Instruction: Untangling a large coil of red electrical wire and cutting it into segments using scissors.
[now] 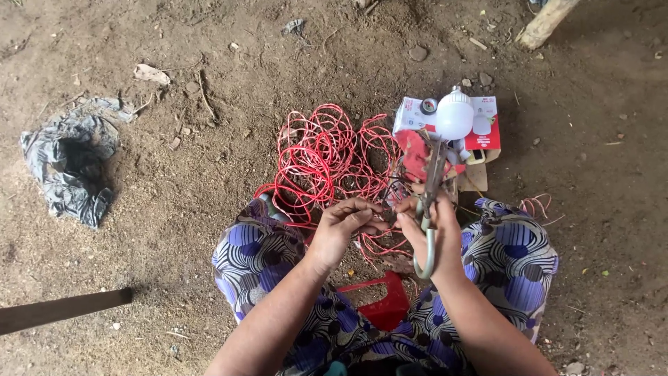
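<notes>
I sit on bare earth with a blue, white and black patterned cloth point(257, 257) over my knees. My right hand point(433, 233) grips a pair of pliers point(428, 209) with grey-green handles, jaws pointing away from me. My left hand point(344, 226) pinches a thin piece of wire close to the pliers. A tangled coil of red wire point(320, 157) lies on the ground just beyond both hands. Behind the pliers a white light bulb point(454, 115) rests on its red and white box point(480, 125).
A crumpled grey plastic bag point(69, 163) lies at the left. A dark flat bar point(62, 310) enters from the lower left. A red plastic piece point(386, 303) sits between my knees. A wooden post point(546, 21) stands at top right, with stones and leaves scattered around.
</notes>
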